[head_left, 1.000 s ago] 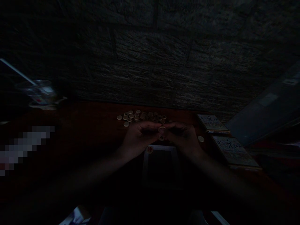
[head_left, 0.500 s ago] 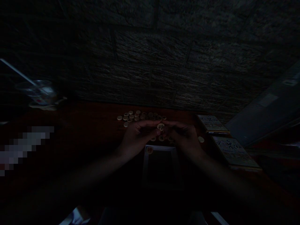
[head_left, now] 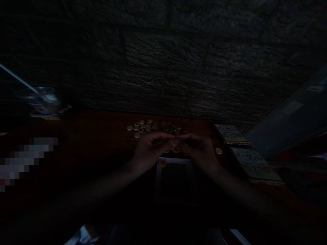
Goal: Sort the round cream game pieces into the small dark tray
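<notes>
My left hand (head_left: 150, 147) and my right hand (head_left: 201, 149) meet in the middle with fingers and thumbs pinched together. A round Chinese chess piece between them is almost wholly hidden by the fingertips. Just below lies a dark rectangle with a pale border (head_left: 158, 180), and one piece with a red character (head_left: 162, 162) sits at its upper left corner. Several chess pieces (head_left: 137, 128) lie loosely spread behind my hands, some blank side up. More pieces are partly covered under my fingers. A single pale piece (head_left: 218, 151) lies right of my right hand.
Two flat printed boxes (head_left: 231, 133) lie on the reddish-brown table (head_left: 102, 124) at the right. A clear cup with a straw (head_left: 44, 102) stands at the far left. Behind the table rises a rough stone wall (head_left: 163, 68). The light is very dim.
The chess piece, whose character faced me between my fingertips, has turned or dropped out of sight behind them. The fingertips have closed together; both arms stay nearly in place.
</notes>
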`<state>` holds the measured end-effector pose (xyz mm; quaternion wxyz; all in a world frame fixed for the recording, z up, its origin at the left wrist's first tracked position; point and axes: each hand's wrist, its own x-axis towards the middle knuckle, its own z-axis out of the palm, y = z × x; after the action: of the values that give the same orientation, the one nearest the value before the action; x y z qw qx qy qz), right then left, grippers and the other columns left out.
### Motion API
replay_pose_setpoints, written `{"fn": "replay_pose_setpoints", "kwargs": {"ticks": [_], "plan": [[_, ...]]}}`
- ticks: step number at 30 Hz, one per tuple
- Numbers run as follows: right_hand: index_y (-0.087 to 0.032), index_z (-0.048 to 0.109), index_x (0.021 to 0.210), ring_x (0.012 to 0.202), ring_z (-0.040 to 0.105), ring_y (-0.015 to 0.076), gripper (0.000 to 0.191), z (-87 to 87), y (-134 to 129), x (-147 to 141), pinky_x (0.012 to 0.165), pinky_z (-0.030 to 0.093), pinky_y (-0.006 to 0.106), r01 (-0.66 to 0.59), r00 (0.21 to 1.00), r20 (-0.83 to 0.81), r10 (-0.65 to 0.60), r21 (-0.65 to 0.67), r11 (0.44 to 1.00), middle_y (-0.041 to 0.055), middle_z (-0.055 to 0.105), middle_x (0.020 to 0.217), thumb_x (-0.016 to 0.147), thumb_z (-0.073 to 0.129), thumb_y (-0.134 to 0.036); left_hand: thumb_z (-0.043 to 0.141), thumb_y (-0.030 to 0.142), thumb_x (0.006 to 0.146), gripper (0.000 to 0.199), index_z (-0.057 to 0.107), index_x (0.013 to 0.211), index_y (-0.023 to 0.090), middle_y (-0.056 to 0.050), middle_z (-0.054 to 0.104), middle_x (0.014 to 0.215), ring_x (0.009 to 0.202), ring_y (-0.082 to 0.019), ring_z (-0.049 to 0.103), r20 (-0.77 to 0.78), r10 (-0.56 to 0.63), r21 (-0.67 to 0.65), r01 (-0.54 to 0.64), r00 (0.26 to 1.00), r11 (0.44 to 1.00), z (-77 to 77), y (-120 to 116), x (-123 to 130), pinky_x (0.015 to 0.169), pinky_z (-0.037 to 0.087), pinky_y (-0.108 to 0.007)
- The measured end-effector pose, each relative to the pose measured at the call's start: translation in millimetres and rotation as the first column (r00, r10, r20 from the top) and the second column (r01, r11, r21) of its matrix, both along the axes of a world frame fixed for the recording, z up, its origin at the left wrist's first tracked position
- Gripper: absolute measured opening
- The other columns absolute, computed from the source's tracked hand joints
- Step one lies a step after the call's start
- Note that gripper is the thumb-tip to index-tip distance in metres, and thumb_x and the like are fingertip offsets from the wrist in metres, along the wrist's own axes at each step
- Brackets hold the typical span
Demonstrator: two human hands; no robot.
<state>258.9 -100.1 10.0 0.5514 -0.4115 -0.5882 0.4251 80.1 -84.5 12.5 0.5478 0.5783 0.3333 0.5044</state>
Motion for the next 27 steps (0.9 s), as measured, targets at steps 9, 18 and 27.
{"fn": "replay_pose_setpoints", "kwargs": {"ticks": [9,18,27], "plan": [[-0.022,0.079,0.087,0.062,0.069,0.0132,0.017,2.3,-2.1,-1.3,0.06,0.057,0.026,-0.033,0.998,-0.047,0.033,-0.001,0.999,0.001,0.076,0.073,0.077,0.086,-0.034,0.085,0.019,0.073,0.022,0.079,0.094,0.018,-0.005,0.082,0.091,0.082,-0.02,0.078,-0.018,-0.024,0.043,0.025,1.0,0.999,-1.5,-0.4,-2.0,0.077,0.064,-0.031],[-0.026,0.079,0.106,0.077,0.076,0.0169,0.027,-1.2,-0.6,2.9,0.071,0.063,0.03,-0.02,0.999,0.051,0.014,0.116,0.993,0.0026,0.081,0.092,0.079,0.083,-0.025,0.085,0.02,0.074,0.027,0.08,0.101,0.019,-0.007,0.081,0.103,0.092,-0.022,0.077,-0.005,0.023,-0.013,-0.023,1.0,1.0,-1.1,2.2,-1.8,0.083,0.062,-0.034],[-0.027,0.079,0.109,0.079,0.078,0.0175,0.029,1.7,-1.6,1.6,0.074,0.066,0.032,-0.03,0.995,0.1,0.011,0.195,0.98,0.0007,0.081,0.091,0.081,0.079,-0.018,0.085,0.021,0.073,0.029,0.08,0.101,0.021,-0.007,0.081,0.103,0.093,-0.024,0.077,0.002,0.055,-0.055,-0.054,0.999,0.997,2.3,0.7,-2.3,0.084,0.063,-0.037]]}}
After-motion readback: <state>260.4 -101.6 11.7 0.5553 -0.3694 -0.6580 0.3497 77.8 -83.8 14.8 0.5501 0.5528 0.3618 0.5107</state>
